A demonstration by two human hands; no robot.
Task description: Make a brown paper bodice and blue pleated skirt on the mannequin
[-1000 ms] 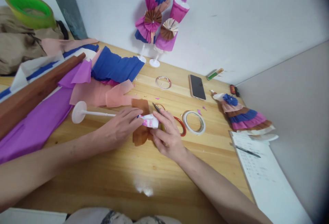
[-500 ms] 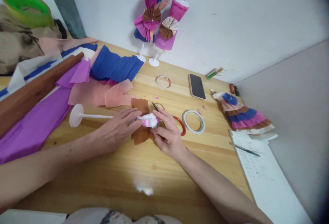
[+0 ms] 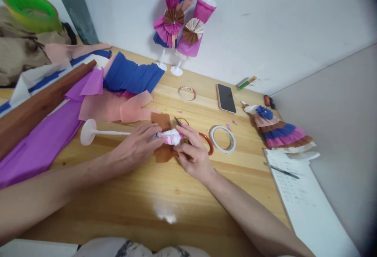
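Observation:
My left hand (image 3: pixel 140 142) is closed around a white plastic stand (image 3: pixel 110 133) lying sideways, its round base to the left. Its other end carries a white-and-pink wrapped piece (image 3: pixel 169 136) between my hands. My right hand (image 3: pixel 193 151) has its thumb and fingers pinched at the right end of that piece. Under it lies a brown crepe paper strip (image 3: pixel 160 120) on the table. A dark pointed tip and a red loop handle (image 3: pixel 209 144) show beside my right hand, apparently scissors; the middle is hidden by the fingers.
Crepe paper sheets and rolls (image 3: pixel 44 147) spread over the left. A tape roll (image 3: pixel 223 139), bangle (image 3: pixel 187 93) and phone (image 3: pixel 226 98) lie to the right and behind. Two paper-dressed stands (image 3: pixel 188 48) are by the wall. A tiered paper dress (image 3: pixel 282 131) and notebook (image 3: pixel 309 198) are far right.
My hands stay almost in place. The wrapped piece has turned slightly, and the brown strip's near end has shifted a little.

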